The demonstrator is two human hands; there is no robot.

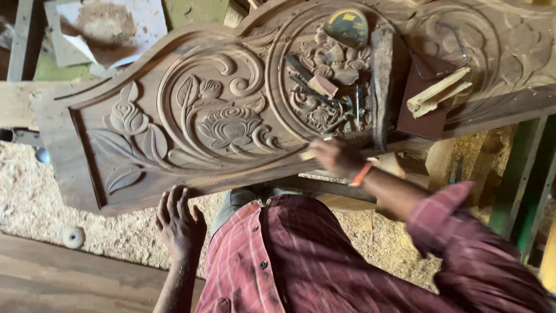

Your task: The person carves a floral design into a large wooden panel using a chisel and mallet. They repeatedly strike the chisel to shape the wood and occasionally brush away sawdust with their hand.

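A carved wooden panel [174, 122] lies across the middle of the view, stretching from the left edge to the far right, just before the person's body. On the panel's middle medallion lie several chisels [315, 87], with a small wooden block [322, 84] among them and a round disc [346, 26] behind them. Right of these a long bar [381, 81] lies on the panel, and further right a flat sheet [421, 98] with a folded strip [438, 93] on it. The left hand [179, 223] rests at the panel's near edge. The right hand [336, 157] sits on the near edge below the chisels. Sawdust [35, 191] covers the floor left of the person, with a small round object [72, 236] on it.
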